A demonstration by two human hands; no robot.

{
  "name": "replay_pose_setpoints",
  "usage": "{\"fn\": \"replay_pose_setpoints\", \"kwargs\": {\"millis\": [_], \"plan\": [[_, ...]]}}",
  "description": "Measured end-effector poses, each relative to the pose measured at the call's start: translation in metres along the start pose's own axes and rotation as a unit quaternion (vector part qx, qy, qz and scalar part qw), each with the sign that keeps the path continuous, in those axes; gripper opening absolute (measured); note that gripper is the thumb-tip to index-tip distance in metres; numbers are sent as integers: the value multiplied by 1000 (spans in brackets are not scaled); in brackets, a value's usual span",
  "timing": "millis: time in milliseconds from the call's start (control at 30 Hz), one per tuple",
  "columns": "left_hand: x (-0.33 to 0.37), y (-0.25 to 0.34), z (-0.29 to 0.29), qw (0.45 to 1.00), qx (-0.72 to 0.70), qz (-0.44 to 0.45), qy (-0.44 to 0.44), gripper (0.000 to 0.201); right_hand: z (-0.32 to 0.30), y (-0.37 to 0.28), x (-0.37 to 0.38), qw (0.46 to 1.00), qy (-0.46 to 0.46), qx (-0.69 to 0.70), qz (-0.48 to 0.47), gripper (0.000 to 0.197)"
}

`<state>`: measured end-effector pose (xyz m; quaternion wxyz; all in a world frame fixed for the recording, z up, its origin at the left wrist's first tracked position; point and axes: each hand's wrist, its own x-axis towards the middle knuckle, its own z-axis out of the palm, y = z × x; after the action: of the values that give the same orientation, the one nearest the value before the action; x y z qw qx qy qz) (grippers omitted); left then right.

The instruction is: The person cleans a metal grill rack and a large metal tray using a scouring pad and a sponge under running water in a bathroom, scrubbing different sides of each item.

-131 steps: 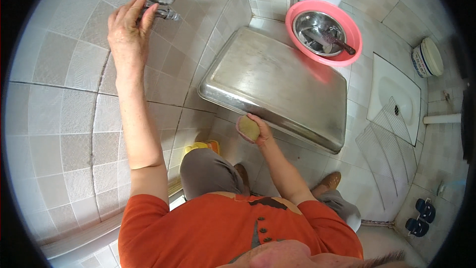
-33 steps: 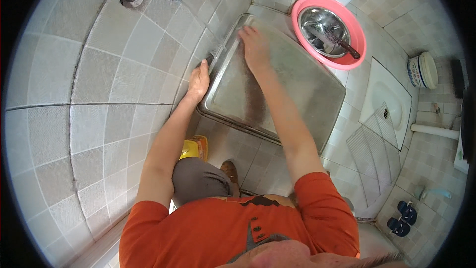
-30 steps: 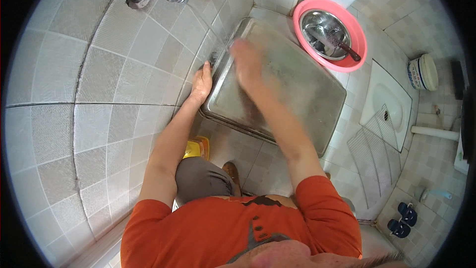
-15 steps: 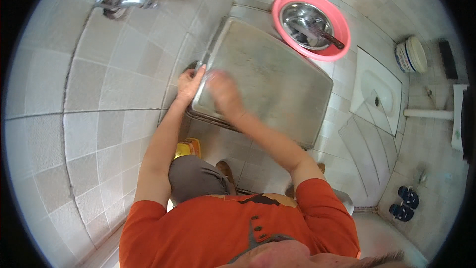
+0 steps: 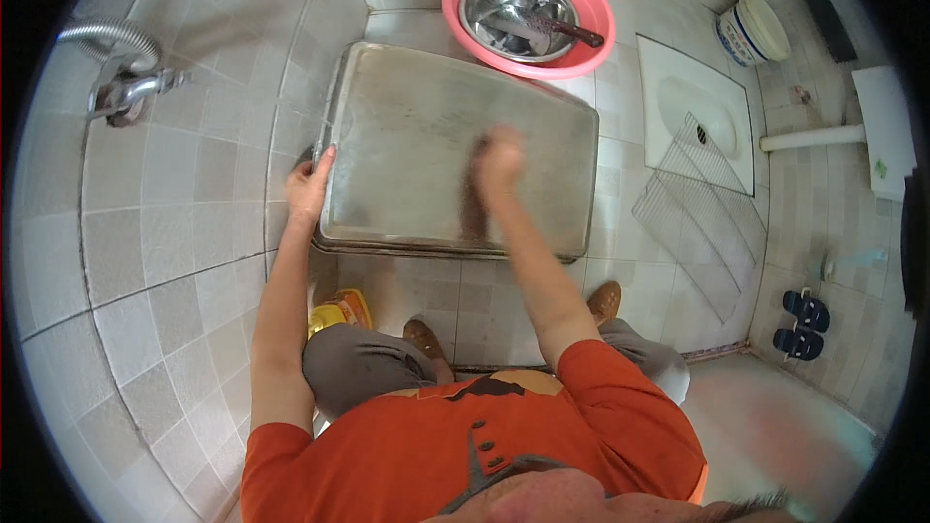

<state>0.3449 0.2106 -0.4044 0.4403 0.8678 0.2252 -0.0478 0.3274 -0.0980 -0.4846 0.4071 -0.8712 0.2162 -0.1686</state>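
Observation:
A large grey metal tray lies flat in front of me, its surface dull and smudged, with more rims showing under its near edge like a stack. My left hand grips its left edge, thumb on top and fingers hidden below the rim. Over the right half of the tray, my right hand is closed in a fist-like shape and blurred by motion. Whatever it holds is hidden. A dark reddish-brown patch shows on the metal beside it, perhaps a reflection or shadow.
Beyond the tray, a pink basin holds a steel bowl with a dark-handled knife. Right lie a wire rack, a squat toilet, a white bucket and blue sandals. A tap juts from the left wall.
My right hand has swept from the tray's left side to its right half. My left hand stays on the left edge. The whole view has shifted and turned slightly.

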Motion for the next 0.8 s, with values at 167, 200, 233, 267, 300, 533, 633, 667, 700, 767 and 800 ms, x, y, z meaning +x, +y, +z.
{"fn": "replay_pose_setpoints", "kwargs": {"millis": [167, 200, 233, 267, 300, 533, 633, 667, 700, 767, 800], "plan": [[-5, 13, -2, 999, -28, 3, -25, 85, 59, -114, 10, 896, -94, 163, -403, 23], [-8, 16, -1, 1000, -17, 11, -8, 84, 65, -95, 30, 928, -70, 112, -350, 24], [-9, 19, 3, 1000, -10, 18, 6, 83, 68, -67, 55, 953, -46, 57, -294, 26], [-9, 17, 4, 1000, -10, 15, 4, 83, 54, -38, 73, 961, -45, 15, -271, 28], [-11, 16, 3, 1000, -9, 1, 0, 82, 30, -9, 87, 967, -45, -26, -250, 30], [-20, 21, 2, 999, 8, 6, 30, 76, -73, 135, 55, 970, 20, -233, 70, 44], [-22, 32, 2, 1000, 1, 13, -19, 73, -85, 160, 19, 932, 61, -332, 137, 43], [-23, 30, -2, 999, 2, 8, -45, 71, -85, 151, 6, 924, 86, -337, 157, 39], [-22, 27, -6, 999, 2, 6, -35, 71, -83, 139, -3, 928, 82, -331, 150, 39], [-18, 13, -11, 999, 20, 20, -17, 71, -83, 109, -18, 929, 82, -320, 167, 33], [-15, 13, -15, 999, 30, 10, -24, 72, -81, 90, -22, 939, 80, -305, 134, 27]]}}
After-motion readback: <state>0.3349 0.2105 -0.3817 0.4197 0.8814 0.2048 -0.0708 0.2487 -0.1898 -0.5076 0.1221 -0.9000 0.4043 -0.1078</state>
